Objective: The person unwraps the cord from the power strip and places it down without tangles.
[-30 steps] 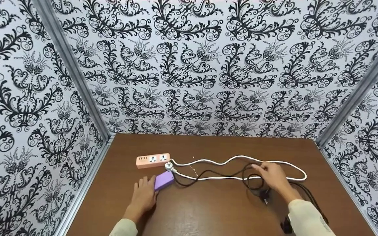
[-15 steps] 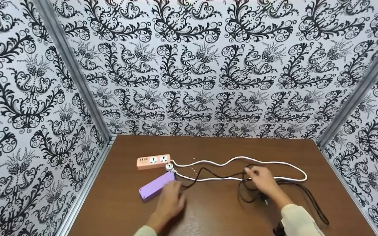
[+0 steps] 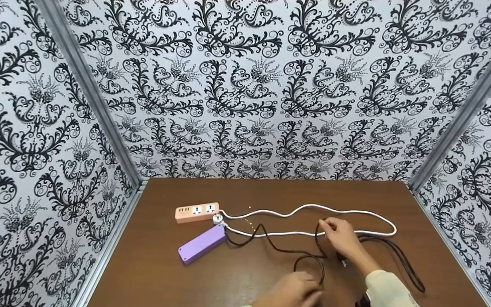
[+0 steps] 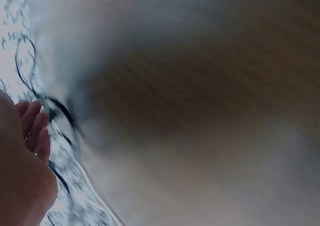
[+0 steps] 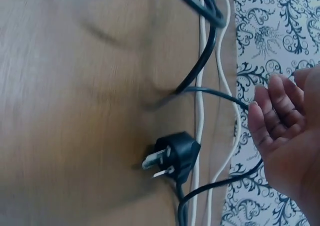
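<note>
In the head view, my right hand (image 3: 342, 235) pinches the black power cable (image 3: 290, 250) between thumb and fingers. Seen from the right wrist, that cable runs up to the curled fingers, and its black plug (image 5: 176, 155) lies with pins showing. Blurred at the bottom of the head view, my left hand (image 3: 290, 291) is beside a loop of this cable; whether the fingers grip it is unclear. From the left wrist camera, the left fingers (image 4: 36, 126) look bent near the cable. A purple oblong box (image 3: 203, 244) lies on the table, the black cable leaving its right end.
Behind the purple box sits a peach power strip (image 3: 197, 212) with sockets. Its white cable (image 3: 356, 211) makes a long loop to the right, ending at a white plug (image 3: 218, 218). More black cable (image 3: 403, 261) trails right. Patterned walls (image 3: 245, 106) enclose the brown table (image 3: 228, 281).
My left hand has let go of the purple box and moved right and toward me. The right hand has shifted slightly left, and the black cable's loops have dropped nearer.
</note>
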`<state>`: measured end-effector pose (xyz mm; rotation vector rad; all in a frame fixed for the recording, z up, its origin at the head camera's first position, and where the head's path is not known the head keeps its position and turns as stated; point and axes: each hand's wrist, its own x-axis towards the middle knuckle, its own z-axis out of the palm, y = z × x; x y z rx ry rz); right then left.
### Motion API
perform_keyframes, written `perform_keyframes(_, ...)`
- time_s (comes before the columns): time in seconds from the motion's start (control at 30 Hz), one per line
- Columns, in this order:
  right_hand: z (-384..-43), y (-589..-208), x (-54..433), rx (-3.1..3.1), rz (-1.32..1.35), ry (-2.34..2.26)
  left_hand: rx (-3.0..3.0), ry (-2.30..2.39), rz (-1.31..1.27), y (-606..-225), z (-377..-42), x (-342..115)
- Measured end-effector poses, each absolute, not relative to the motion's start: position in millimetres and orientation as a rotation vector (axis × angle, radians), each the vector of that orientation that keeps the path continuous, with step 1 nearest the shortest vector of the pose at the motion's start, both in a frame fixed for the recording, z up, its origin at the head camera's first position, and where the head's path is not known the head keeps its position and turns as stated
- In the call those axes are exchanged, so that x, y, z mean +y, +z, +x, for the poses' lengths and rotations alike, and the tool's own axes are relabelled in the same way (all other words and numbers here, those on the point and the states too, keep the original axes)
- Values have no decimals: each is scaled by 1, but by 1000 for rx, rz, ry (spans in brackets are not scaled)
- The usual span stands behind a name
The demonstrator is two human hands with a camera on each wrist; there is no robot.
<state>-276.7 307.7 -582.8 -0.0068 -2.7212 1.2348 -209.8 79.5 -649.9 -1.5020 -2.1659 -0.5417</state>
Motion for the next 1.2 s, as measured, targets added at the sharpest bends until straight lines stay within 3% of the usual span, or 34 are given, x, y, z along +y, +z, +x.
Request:
perform_keyframes(0.17,-278,-587,318,-2662,-86,1173,-2289,-321,-1341,-625,-208,131)
perform_keyframes(0.4,-275,-591,329,-2637,-202,1162,-2770,183,-1259,-622,-228,186)
perform_keyframes(0.57,-272,-598,330,-2726,-61,1156,-2921,288,-1144,-629,-238,197)
perform_keyframes(0.73,-268,-604,329,-2851,161,1024,-2825,384,-1147,-642,-240,191)
perform_keyframes(0.9,-267,-605,331,-2898,188,898,-2614,431,-1290,-646,-232,172)
perform_keyframes(1.2,-257,-612,356,-3006,312,589,-2360,342,-1358,-655,-235,101)
